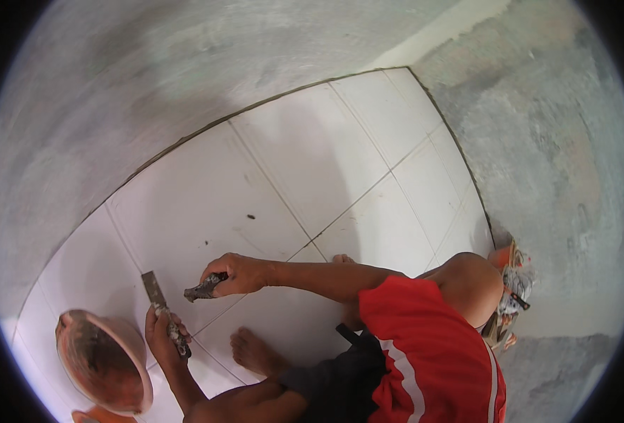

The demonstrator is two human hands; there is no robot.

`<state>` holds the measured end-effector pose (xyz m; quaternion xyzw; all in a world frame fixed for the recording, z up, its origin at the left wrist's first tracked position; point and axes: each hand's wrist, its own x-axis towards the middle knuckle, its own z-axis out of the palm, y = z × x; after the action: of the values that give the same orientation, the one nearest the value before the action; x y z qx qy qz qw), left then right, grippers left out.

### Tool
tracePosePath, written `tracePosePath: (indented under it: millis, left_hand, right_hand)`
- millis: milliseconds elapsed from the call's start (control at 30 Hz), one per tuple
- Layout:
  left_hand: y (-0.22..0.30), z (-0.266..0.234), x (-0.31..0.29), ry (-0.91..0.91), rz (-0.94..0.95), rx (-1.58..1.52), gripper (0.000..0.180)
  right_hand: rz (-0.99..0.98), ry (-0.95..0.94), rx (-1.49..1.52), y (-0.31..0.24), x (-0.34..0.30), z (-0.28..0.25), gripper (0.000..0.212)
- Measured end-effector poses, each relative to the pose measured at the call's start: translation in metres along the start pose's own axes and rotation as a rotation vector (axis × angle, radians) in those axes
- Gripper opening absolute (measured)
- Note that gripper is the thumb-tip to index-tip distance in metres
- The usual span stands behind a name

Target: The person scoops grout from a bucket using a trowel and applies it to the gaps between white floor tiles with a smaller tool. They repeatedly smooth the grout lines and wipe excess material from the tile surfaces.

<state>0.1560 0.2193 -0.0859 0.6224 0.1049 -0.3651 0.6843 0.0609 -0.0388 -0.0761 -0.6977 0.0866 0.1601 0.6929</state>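
Observation:
My left hand is closed around the handle of a putty knife, its flat narrow blade pointing up and away from me. Pale, crusted material coats the handle. My right hand grips a short, dark, grey-smeared object just to the right of the blade; its kind cannot be made out. The two are held apart, over white floor tiles. Left of my left hand is a pinkish-orange bucket, smeared dark inside.
Grey plastered walls border the floor and meet at a far corner. Dark crumbs lie on a tile. Part of an orange item shows below the bucket. Bags and assorted items sit against the right wall, beyond my knee.

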Motion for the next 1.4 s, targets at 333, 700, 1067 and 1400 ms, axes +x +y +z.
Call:
tracePosePath:
  millis: [333,700,1067,1400]
  left_hand:
    - [-0.037,-0.033,0.033,0.157,0.135,0.231,0.023]
    - [-0.034,-0.033,0.035,0.081,0.145,0.198,0.012]
    - [-0.050,-0.089,-0.006,-0.046,0.128,0.141,0.015]
    - [-0.036,-0.080,-0.003,-0.004,0.005,0.266,0.014]
  right_hand:
    - [0.108,0.183,0.679,0.032,-0.022,-0.001,0.031]
    - [-0.015,0.376,0.952,0.023,0.020,-0.001,0.035]
    - [-0.040,0.787,0.113,-0.012,0.148,-0.089,0.013]
    - [-0.245,0.959,-0.924,-0.006,0.276,-0.017,0.015]
